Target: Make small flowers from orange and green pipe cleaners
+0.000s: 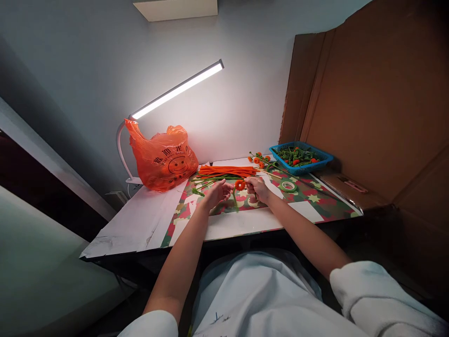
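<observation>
My left hand (218,193) and my right hand (257,189) meet over the patterned mat (315,199) on the table. Between them they pinch a small orange pipe-cleaner flower (240,185) with a green stem hanging below it. Just behind the hands lies a bundle of orange pipe cleaners (226,171) with green ones (210,179) beside it. A roll of green tape (288,186) lies to the right of my right hand.
An orange plastic bag (161,157) stands at the back left under a lit desk lamp (177,89). Finished orange flowers (258,159) lie next to a blue basket (300,158) of green and orange pieces. Brown cardboard (368,103) walls the right side.
</observation>
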Motion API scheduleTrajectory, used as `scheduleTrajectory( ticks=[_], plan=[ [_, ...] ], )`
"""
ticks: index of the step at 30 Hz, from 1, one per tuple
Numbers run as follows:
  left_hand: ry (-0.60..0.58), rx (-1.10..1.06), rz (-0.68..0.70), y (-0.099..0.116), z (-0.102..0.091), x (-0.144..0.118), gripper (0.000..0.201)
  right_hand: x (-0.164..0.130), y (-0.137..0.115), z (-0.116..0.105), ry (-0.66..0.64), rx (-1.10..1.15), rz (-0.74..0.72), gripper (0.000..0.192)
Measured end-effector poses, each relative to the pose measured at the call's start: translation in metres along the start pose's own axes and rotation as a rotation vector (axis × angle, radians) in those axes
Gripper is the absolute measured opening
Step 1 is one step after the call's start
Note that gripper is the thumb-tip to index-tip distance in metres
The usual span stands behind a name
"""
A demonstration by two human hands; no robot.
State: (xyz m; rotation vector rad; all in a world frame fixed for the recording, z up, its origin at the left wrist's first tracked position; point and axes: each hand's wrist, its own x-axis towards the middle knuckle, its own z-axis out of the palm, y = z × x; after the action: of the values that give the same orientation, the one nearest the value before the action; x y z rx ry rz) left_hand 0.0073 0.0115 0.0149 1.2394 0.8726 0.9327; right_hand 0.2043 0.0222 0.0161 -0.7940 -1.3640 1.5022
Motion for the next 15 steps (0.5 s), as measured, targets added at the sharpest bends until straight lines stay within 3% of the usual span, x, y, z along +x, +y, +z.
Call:
scheduleTrajectory(
  ticks=[3,9,15],
  plan=[
    [-0.010,0.005,-0.042,-0.006,0.002,0.004,0.050,-0.001,0.003,0.003,-0.049,-0.038,0.034,0.041],
    [0.012,0.217,0.077,-0.012,0.010,0.004,0.046,0.006,0.016,0.008,-0.081,-0.220,-0.029,0.035],
    [0.112,0.294,0.121,-0.011,0.009,0.007,0.053,0.007,0.016,0.007,-0.017,-0.203,-0.061,0.030]
  ],
)
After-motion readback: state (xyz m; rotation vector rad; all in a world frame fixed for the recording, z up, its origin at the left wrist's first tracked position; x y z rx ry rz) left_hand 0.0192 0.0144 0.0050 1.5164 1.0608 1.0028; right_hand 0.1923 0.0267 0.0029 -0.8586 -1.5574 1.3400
